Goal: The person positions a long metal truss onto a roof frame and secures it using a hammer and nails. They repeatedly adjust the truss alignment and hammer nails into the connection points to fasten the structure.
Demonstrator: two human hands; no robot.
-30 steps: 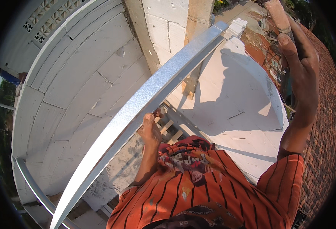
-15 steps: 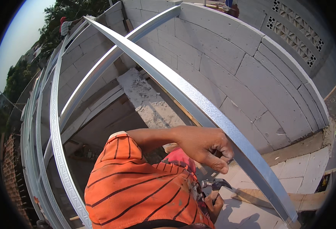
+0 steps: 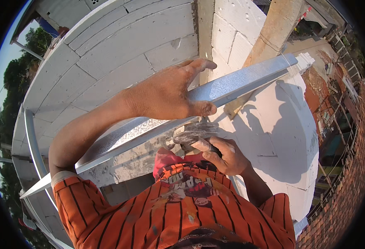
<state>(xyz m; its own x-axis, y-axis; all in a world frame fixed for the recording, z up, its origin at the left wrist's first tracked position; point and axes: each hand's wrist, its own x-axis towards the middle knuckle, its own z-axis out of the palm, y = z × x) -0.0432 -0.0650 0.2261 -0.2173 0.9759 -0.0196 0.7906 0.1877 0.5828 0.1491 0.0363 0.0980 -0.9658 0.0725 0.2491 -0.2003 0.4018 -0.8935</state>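
A silvery metal channel beam (image 3: pixel 244 83) runs slantwise in front of me, its far end lying over the top of a white block wall. My left hand (image 3: pixel 168 93) is spread across this beam, thumb along the near side and fingers toward the far side. It holds nothing, and whether the palm touches the metal is hidden. Just below the beam, my right hand (image 3: pixel 227 157) is closed round the handle of a hammer (image 3: pixel 195 133). The hammer's head, a little blurred, points left, close to the beam's near edge.
White block walls (image 3: pixel 136 45) rise beyond the beam, and a wooden post (image 3: pixel 273 33) stands at the corner. To the right lies the pale wall top (image 3: pixel 269 153) with my shadow on it. Beyond it, lower down, are rubble and roof tiles (image 3: pixel 344 199). More metal beams (image 3: pixel 34 141) are at left.
My view has swung right toward the beam's end. The left hand has gone from curled fingers beside the beam to spread over it. The right hand, still holding the hammer, now shows clearly near the beam.
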